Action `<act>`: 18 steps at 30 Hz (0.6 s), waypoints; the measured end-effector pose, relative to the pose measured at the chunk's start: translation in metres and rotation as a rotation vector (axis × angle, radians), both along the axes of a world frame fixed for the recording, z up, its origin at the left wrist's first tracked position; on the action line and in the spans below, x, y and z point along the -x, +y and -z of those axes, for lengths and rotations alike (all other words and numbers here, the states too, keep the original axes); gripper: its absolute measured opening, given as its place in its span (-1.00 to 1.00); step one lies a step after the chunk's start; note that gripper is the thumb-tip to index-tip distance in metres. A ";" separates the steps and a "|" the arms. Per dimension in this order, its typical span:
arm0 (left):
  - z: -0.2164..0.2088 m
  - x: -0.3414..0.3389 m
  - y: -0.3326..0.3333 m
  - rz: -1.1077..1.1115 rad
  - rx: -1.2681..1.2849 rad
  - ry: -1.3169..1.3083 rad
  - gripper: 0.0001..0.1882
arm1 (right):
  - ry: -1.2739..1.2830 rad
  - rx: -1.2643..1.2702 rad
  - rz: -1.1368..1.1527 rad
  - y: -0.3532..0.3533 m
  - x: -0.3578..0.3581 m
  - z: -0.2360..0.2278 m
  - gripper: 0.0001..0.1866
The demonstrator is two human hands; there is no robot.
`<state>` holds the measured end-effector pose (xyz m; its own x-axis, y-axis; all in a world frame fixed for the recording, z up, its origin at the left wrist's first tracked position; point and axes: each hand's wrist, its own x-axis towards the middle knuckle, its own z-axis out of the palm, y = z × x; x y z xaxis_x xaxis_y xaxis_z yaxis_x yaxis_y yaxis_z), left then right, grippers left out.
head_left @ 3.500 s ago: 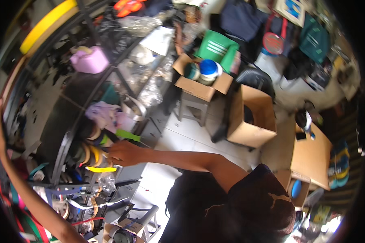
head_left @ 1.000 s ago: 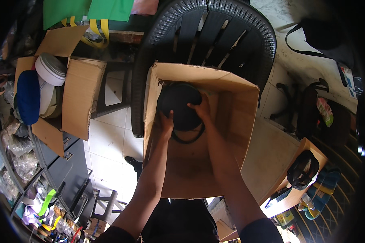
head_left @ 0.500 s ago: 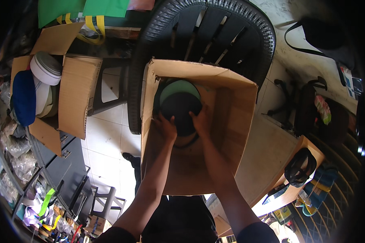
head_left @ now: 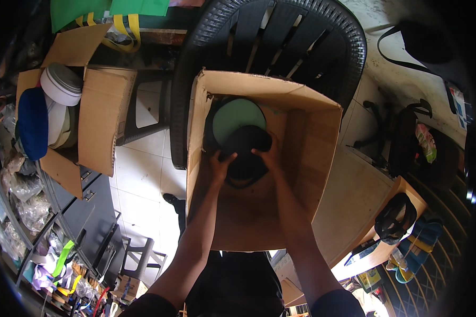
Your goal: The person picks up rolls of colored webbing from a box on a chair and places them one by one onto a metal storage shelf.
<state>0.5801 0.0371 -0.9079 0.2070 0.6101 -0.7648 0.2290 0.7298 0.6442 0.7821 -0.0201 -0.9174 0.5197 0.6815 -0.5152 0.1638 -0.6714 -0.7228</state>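
Black roll (head_left: 247,161): your left hand (head_left: 221,167), right hand (head_left: 270,155) pinch opposite edges between fingers; uneven squeeze could drop it onto green disc (head_left: 238,115).

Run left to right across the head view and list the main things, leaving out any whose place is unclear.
Blue round item → white round item → black shoe → left hand → dark round item → right hand → black bundle.
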 end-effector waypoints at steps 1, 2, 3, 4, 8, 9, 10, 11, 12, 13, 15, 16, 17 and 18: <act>-0.003 -0.003 -0.002 0.002 0.003 -0.002 -0.26 | -0.002 0.003 0.002 -0.007 -0.004 0.004 0.03; -0.014 -0.009 0.000 -0.013 -0.021 0.007 -0.21 | 0.027 0.016 0.000 -0.009 -0.006 0.005 0.04; -0.023 -0.015 0.003 -0.026 -0.043 0.015 -0.16 | 0.055 0.030 0.000 -0.011 -0.008 0.005 0.06; -0.010 -0.015 -0.002 -0.022 -0.040 0.012 -0.16 | 0.052 0.033 0.005 -0.014 -0.010 0.006 0.06; 0.003 -0.016 -0.009 0.132 -0.329 0.104 -0.15 | -0.038 -0.012 -0.149 -0.003 -0.026 -0.014 0.12; -0.011 -0.023 -0.006 0.209 -0.393 0.112 -0.15 | -0.076 -0.051 -0.214 -0.001 -0.036 -0.019 0.14; -0.014 -0.020 -0.005 0.199 -0.395 0.126 -0.15 | -0.065 -0.056 -0.226 0.020 -0.035 -0.041 0.14; -0.017 -0.016 -0.006 0.225 -0.485 0.190 -0.15 | -0.178 -0.079 -0.474 0.050 -0.033 -0.078 0.12; -0.020 -0.016 -0.008 0.260 -0.573 0.243 -0.16 | -0.300 -0.098 -0.712 0.067 -0.031 -0.100 0.11; -0.023 -0.019 -0.008 0.261 -0.574 0.231 -0.16 | -0.310 -0.092 -0.708 0.071 -0.031 -0.101 0.11; -0.029 -0.026 -0.010 0.364 -0.606 0.244 -0.17 | -0.343 -0.178 -1.241 0.071 -0.033 -0.098 -0.03; -0.033 -0.028 -0.012 0.366 -0.604 0.236 -0.17 | -0.347 -0.171 -1.239 0.069 -0.033 -0.091 -0.03; -0.036 -0.028 -0.013 0.431 -0.720 0.270 -0.19 | -0.303 -0.096 -1.256 0.068 -0.029 -0.084 -0.11; -0.039 -0.028 -0.014 0.497 -0.835 0.302 -0.21 | -0.259 -0.021 -1.270 0.066 -0.029 -0.079 -0.20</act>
